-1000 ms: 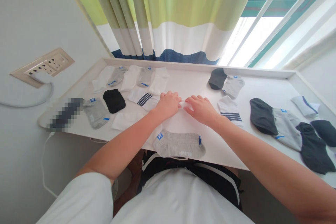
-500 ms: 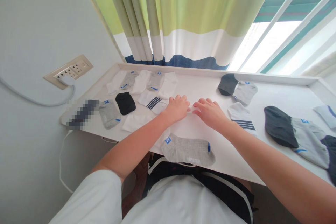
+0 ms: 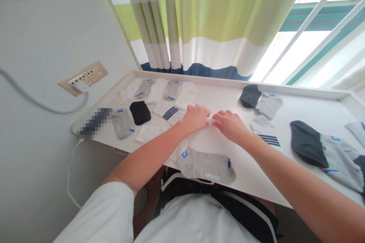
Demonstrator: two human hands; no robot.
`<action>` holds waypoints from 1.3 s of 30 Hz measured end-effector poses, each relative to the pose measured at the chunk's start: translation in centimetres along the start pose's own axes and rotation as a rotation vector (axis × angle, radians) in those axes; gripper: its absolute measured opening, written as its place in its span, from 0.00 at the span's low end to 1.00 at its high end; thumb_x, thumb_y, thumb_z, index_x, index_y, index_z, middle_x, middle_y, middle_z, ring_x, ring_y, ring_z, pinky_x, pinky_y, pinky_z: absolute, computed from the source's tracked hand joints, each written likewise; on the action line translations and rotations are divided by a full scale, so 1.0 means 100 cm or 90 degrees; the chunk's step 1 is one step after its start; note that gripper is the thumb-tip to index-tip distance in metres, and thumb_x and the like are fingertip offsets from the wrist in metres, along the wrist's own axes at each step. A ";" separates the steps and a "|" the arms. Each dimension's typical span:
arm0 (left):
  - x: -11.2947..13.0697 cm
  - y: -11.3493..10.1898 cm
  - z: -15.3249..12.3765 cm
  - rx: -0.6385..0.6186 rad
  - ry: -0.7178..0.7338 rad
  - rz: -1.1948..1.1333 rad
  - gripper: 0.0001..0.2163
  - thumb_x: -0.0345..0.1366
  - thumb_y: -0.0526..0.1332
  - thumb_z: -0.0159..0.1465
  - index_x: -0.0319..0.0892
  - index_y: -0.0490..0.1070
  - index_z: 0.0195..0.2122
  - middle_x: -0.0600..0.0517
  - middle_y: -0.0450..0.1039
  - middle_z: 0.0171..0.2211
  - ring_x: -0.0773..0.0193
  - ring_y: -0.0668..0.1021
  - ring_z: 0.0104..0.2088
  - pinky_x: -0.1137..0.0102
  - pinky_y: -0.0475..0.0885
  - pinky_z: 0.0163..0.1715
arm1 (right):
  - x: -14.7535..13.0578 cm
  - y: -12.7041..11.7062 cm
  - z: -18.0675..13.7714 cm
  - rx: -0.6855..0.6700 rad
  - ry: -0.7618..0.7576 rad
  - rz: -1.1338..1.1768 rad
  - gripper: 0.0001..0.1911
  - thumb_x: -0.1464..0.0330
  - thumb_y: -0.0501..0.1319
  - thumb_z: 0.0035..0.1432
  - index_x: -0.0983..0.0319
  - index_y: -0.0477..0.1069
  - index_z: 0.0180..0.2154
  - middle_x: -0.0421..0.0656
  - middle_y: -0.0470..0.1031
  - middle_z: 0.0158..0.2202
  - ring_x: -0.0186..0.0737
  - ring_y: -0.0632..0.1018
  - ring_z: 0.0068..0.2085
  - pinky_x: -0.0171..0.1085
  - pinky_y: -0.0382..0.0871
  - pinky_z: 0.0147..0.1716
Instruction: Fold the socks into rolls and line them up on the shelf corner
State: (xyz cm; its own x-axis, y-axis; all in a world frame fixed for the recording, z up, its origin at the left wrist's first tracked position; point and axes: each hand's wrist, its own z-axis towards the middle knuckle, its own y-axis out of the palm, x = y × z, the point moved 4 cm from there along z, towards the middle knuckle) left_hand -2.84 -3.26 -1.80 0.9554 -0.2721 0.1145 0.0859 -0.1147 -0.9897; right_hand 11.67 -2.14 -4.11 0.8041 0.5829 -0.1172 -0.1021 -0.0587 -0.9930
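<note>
My left hand (image 3: pixel 196 116) and my right hand (image 3: pixel 230 124) rest side by side on a white sock (image 3: pixel 199 134) in the middle of the white table (image 3: pixel 299 112). The fingers of both hands curl down and pinch the sock's far end between them. A grey sock with blue tags (image 3: pixel 207 165) lies at the near edge just below my hands. A white sock with dark stripes (image 3: pixel 167 111) sits left of my left hand, and another striped one (image 3: pixel 264 131) lies right of my right hand.
Several white and grey socks (image 3: pixel 159 90) line the back left; a black sock (image 3: pixel 140 112) and a grey one (image 3: pixel 123 122) lie left. Dark and grey socks (image 3: pixel 319 146) lie right, another pair (image 3: pixel 261 98) at the back. A wall socket (image 3: pixel 82 78) and curtain (image 3: pixel 216 26) border the table.
The head camera has shifted, so the table sits further right and lower in view. My hands stay together on the white sock, drawn slightly closer.
</note>
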 end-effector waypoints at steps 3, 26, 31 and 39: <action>-0.002 -0.001 0.002 -0.007 -0.004 -0.007 0.10 0.38 0.66 0.66 0.43 0.79 0.46 0.45 0.77 0.51 0.49 0.74 0.55 0.55 0.69 0.54 | 0.001 -0.001 0.000 -0.003 0.013 0.025 0.13 0.63 0.58 0.70 0.57 0.76 0.52 0.51 0.79 0.51 0.55 0.74 0.52 0.47 0.64 0.46; -0.028 0.004 0.030 -0.170 -0.016 -0.238 0.28 0.42 0.71 0.53 0.44 0.73 0.57 0.47 0.78 0.55 0.58 0.81 0.44 0.72 0.72 0.34 | 0.017 0.007 0.004 0.031 0.011 0.201 0.09 0.66 0.63 0.64 0.59 0.74 0.46 0.46 0.81 0.40 0.48 0.76 0.46 0.42 0.64 0.44; -0.026 0.005 0.041 -0.227 0.034 -0.223 0.21 0.45 0.71 0.49 0.40 0.80 0.42 0.49 0.81 0.40 0.57 0.79 0.37 0.70 0.67 0.33 | 0.015 0.007 0.005 0.045 -0.005 0.234 0.08 0.70 0.64 0.59 0.60 0.72 0.42 0.45 0.79 0.42 0.44 0.76 0.43 0.39 0.65 0.44; -0.026 -0.012 0.023 -0.156 0.039 -0.385 0.17 0.44 0.72 0.50 0.42 0.79 0.38 0.54 0.78 0.34 0.60 0.76 0.36 0.70 0.65 0.32 | 0.025 -0.003 -0.007 0.064 0.061 0.555 0.12 0.62 0.67 0.53 0.57 0.67 0.37 0.35 0.73 0.29 0.37 0.72 0.30 0.36 0.63 0.31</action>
State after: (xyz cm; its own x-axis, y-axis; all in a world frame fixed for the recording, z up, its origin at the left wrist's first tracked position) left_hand -4.80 -0.23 -1.10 0.7403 -0.1451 0.6564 0.5289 -0.4770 -0.7020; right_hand 14.13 -1.24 -4.13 0.4611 0.2938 -0.8373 -0.7496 -0.3761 -0.5447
